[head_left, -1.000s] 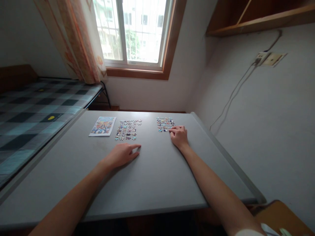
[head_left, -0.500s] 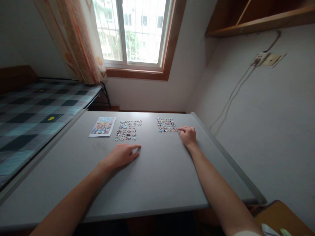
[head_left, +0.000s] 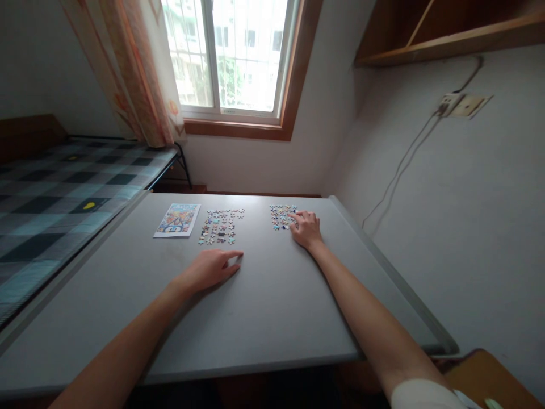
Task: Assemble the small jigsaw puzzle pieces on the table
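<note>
Jigsaw puzzle pieces lie in two groups on the grey table (head_left: pixel 264 307). My left hand (head_left: pixel 210 268) rests on the tabletop just in front of the left group of puzzle pieces (head_left: pixel 220 227), index finger and thumb apart, holding nothing. Over the right edge of the right group of puzzle pieces (head_left: pixel 280 217) is my right hand (head_left: pixel 307 229). Its fingers reach left onto the pieces, with the thumb apart, and they cover some of them. No piece shows lifted in it. Left of both groups lies a colourful printed picture sheet (head_left: pixel 177 220).
A bed with a checked cover (head_left: pixel 76 182) stands along the table's left side. The window (head_left: pixel 230 62) and a patterned curtain (head_left: pixel 136 74) are beyond it. At the right, a cable hangs from a wall socket (head_left: pixel 464 105), and a wooden stool (head_left: pixel 498 378) stands near the corner.
My right hand has moved left from beside the right group onto its right-hand pieces, with more fingers spread out now. The left hand has stayed in place.
</note>
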Demonstrator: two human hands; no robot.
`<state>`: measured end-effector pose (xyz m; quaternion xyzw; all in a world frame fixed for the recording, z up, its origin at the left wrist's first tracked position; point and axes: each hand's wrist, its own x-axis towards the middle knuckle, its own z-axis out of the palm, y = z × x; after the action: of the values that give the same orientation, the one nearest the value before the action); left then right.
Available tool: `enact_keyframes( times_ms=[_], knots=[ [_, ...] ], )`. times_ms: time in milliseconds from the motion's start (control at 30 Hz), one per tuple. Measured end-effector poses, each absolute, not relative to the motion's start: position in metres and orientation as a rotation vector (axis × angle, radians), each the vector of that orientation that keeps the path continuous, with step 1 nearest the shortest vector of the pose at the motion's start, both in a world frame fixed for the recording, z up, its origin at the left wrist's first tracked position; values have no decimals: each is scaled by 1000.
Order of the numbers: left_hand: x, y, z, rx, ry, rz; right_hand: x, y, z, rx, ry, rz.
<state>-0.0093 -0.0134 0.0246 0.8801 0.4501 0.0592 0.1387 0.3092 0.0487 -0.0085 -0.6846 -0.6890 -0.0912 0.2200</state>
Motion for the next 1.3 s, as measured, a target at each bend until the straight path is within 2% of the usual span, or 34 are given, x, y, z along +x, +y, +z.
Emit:
enact_keyframes(
  times_ms=[1300],
  knots=[
    [-9, -14, 27, 2525, 1290, 167, 300, 61, -7, -1898, -1920, -249]
  ],
)
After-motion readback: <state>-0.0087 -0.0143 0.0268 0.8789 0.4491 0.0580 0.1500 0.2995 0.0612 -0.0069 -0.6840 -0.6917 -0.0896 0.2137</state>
